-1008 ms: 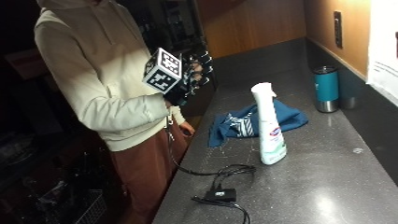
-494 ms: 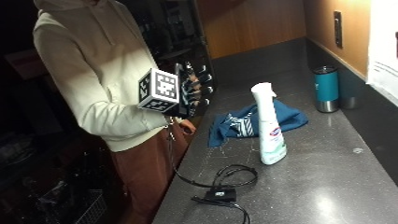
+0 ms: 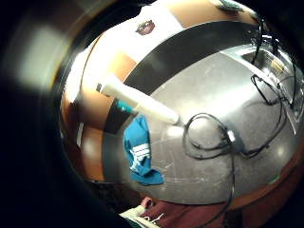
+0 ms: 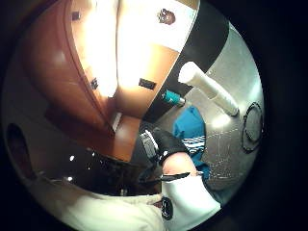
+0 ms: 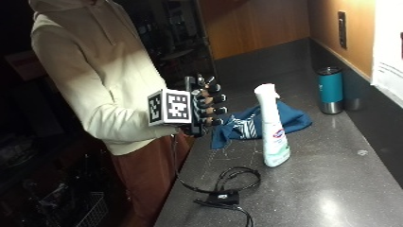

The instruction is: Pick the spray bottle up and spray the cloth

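- A person's black-gloved right hand [image 5: 205, 106] hovers at the near edge of a dark speckled stone counter [image 5: 327, 189], fingers spread, holding nothing.
- A white plastic spray bottle [image 5: 272, 126] stands upright mid-counter, well apart from the hand.
- A crumpled blue cloth [image 5: 252, 124] lies just behind the bottle.
- A teal metal tumbler [image 5: 330, 90] stands near the wall.
- A coiled black cable [image 5: 230, 187] lies near the front edge.

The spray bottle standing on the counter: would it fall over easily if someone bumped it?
Probably yes. The spray bottle is tall and slim on a small base, so a nudge near its top would likely tip it. It looks like rigid plastic, likely to keep its shape when gripped. The blue cloth behind it would just flop.
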Motion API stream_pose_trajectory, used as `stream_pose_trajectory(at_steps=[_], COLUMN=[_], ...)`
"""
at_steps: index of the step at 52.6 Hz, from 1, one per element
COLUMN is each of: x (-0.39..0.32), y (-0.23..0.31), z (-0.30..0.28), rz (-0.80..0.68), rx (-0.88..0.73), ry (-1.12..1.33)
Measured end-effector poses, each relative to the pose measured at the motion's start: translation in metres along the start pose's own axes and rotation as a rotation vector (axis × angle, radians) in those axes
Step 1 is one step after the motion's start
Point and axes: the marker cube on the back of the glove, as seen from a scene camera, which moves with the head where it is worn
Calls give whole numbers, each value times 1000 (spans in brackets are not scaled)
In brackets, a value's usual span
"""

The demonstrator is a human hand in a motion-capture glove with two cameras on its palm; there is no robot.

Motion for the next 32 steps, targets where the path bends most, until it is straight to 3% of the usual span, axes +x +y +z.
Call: stream_pose_trajectory(at_steps=[32], x=[28], y=[-18], z=[42], rz=[120], rx=[-45], ry=[-82])
